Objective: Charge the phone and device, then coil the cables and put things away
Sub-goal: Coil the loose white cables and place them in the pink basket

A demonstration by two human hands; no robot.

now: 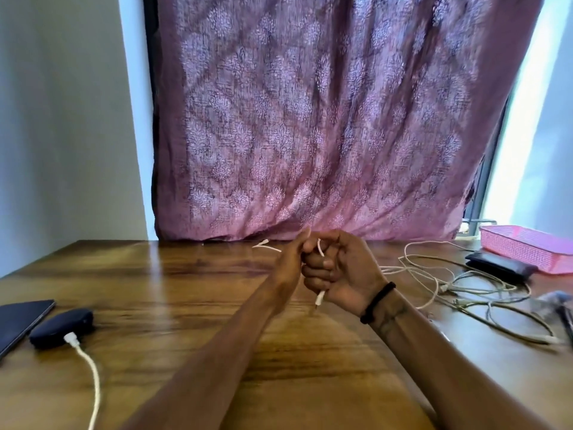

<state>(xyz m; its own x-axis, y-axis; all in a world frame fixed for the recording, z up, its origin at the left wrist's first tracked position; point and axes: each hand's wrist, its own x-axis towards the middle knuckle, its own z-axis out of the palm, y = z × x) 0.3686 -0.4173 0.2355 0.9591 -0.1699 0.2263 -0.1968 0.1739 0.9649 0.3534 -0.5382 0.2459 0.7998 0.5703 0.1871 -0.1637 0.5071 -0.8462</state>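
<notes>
device (62, 327) left on table (192, 305), beside phone (21, 321) | cables (465, 283) right | basket (527, 246) far right

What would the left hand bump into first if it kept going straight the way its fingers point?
Probably the purple curtain. The left hand points up and away across the table, with nothing solid visible between; depth is hard to judge.

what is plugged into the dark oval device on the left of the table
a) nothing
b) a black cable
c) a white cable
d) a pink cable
c: a white cable ends in a white plug seated in the near edge of the dark oval device.
</notes>
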